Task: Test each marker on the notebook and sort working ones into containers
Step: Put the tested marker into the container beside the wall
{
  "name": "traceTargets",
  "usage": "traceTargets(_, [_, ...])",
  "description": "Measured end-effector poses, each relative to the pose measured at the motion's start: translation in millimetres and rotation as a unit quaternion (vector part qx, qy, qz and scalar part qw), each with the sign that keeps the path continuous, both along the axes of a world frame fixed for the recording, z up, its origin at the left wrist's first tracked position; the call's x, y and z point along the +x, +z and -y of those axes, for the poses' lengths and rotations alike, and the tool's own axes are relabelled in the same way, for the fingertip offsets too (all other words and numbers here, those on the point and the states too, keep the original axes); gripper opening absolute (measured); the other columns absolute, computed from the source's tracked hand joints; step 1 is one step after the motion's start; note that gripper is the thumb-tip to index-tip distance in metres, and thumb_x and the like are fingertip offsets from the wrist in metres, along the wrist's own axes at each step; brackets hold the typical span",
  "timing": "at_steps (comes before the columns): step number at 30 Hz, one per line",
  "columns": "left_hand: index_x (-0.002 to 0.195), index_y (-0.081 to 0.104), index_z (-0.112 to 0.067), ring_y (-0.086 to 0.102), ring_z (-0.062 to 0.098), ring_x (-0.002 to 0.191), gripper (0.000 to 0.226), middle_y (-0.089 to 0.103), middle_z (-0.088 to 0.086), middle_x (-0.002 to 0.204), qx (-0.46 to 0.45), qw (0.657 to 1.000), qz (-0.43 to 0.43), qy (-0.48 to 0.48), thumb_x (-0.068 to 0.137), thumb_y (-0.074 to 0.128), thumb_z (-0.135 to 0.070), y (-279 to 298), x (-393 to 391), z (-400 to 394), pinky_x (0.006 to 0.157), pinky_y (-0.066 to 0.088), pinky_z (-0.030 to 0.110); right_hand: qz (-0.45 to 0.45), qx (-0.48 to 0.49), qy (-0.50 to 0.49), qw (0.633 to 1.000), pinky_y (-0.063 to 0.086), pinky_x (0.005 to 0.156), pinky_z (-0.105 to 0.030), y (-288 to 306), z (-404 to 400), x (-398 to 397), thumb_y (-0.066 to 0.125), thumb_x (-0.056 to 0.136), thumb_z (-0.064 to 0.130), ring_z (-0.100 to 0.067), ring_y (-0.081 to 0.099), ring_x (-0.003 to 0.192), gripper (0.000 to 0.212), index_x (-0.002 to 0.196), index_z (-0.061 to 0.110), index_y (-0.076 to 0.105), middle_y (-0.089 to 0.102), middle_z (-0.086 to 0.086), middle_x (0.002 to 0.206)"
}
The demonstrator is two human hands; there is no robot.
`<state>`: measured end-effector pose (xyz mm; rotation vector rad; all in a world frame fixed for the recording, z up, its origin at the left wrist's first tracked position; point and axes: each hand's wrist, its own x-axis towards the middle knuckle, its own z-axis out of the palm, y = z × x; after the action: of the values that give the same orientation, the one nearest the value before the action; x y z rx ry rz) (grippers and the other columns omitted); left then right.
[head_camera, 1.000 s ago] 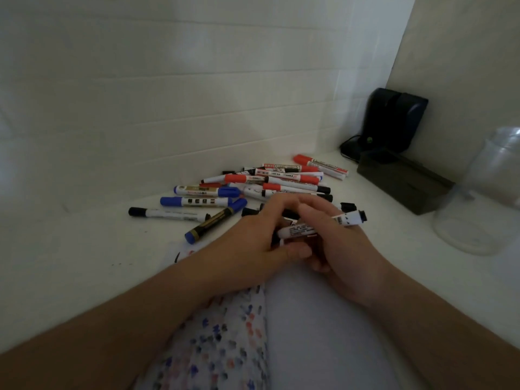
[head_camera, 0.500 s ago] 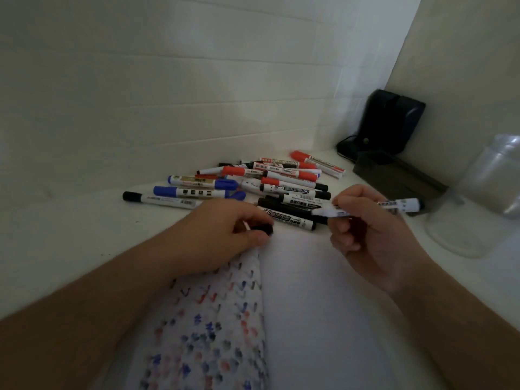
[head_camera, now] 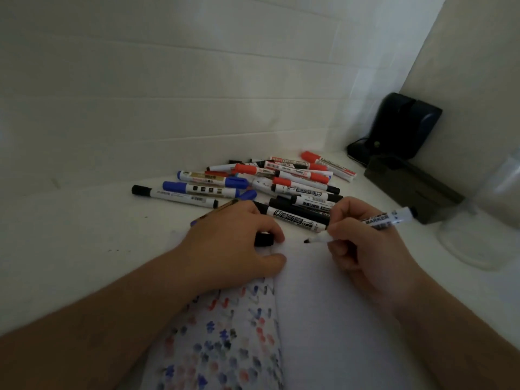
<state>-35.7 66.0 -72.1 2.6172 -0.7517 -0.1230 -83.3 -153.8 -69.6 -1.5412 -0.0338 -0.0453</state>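
Observation:
An open notebook (head_camera: 332,305) lies in front of me; its left page is full of red, blue and black test marks, its right page is blank. My right hand (head_camera: 363,243) grips an uncapped black marker (head_camera: 385,219), tip pointing left just above the top of the blank page. My left hand (head_camera: 233,246) rests on the notebook's top left and pinches the black cap (head_camera: 264,239). Behind the notebook lies a pile of several red, blue and black markers (head_camera: 281,184).
A clear plastic jar (head_camera: 486,220) stands at the right edge. A dark rectangular box (head_camera: 413,187) and a black device (head_camera: 399,128) sit in the back right corner. White walls close off the back and right of the white desk.
My hands pulled the cap off the marker and moved apart. The left hand kept the cap; the right hand turned the marker so that its tip came down toward the blank page.

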Motion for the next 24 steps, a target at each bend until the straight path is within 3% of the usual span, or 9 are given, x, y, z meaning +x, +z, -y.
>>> traceTargets(4, [0.119,0.066,-0.057,0.043,-0.006,0.086,0.043,0.041,-0.026,0.098,-0.005,1.000,0.001,0.006,0.078,0.070,-0.069,0,-1,6,0.077,0.042,0.022,0.027,-0.002,-0.007,1.000,0.030,0.040,-0.020,11,-10,4,0.062,0.071,0.007,-0.012,0.035,0.045,0.015,0.064,0.014,0.052,0.044,-0.005,0.056])
traceTargets(8, [0.116,0.070,-0.053,0.051,-0.007,0.079,0.045,0.058,-0.027,0.087,-0.001,1.000,-0.006,0.006,0.074,0.075,-0.068,4,3,7,0.064,0.037,0.012,0.024,-0.134,-0.028,0.990,0.038,0.042,-0.022,5,-24,12,0.070,0.083,0.001,-0.011,0.048,0.044,0.036,0.059,0.023,0.056,0.054,0.001,0.053])
traceTargets(11, [0.116,0.071,-0.051,0.057,-0.009,0.081,0.050,0.064,-0.029,0.090,-0.009,0.999,-0.043,0.018,0.069,0.077,-0.069,8,8,4,0.070,0.044,0.010,0.014,-0.195,-0.047,0.980,0.043,0.044,-0.022,1,-25,13,0.069,0.088,-0.002,-0.011,0.054,0.045,0.032,0.065,0.016,0.055,0.060,0.000,0.053])
traceTargets(16, [0.117,0.070,-0.049,0.053,-0.010,0.083,0.056,0.053,-0.032,0.083,0.000,0.999,-0.039,0.035,0.066,0.078,-0.071,5,9,5,0.074,0.044,0.014,-0.012,-0.196,-0.067,0.978,0.046,0.044,-0.024,0,-26,13,0.068,0.088,-0.002,-0.016,0.058,0.044,0.026,0.070,0.008,0.053,0.064,-0.007,0.055])
traceTargets(21, [0.114,0.071,-0.047,0.049,-0.009,0.080,0.054,0.046,-0.032,0.084,0.007,0.999,-0.017,0.034,0.066,0.078,-0.070,2,8,9,0.066,0.035,0.011,-0.026,-0.172,-0.062,0.983,0.048,0.044,-0.025,2,-27,15,0.069,0.089,-0.002,-0.020,0.062,0.047,0.030,0.067,0.009,0.052,0.066,-0.011,0.058])
traceTargets(24, [0.109,0.070,-0.048,0.052,-0.010,0.082,0.051,0.052,-0.031,0.087,0.001,0.999,-0.024,0.035,0.064,0.079,-0.071,2,8,8,0.072,0.045,0.015,-0.023,-0.189,-0.049,0.981,0.051,0.048,-0.027,1,-28,14,0.072,0.089,0.002,-0.020,0.066,0.049,0.030,0.067,0.012,0.055,0.069,-0.011,0.059])
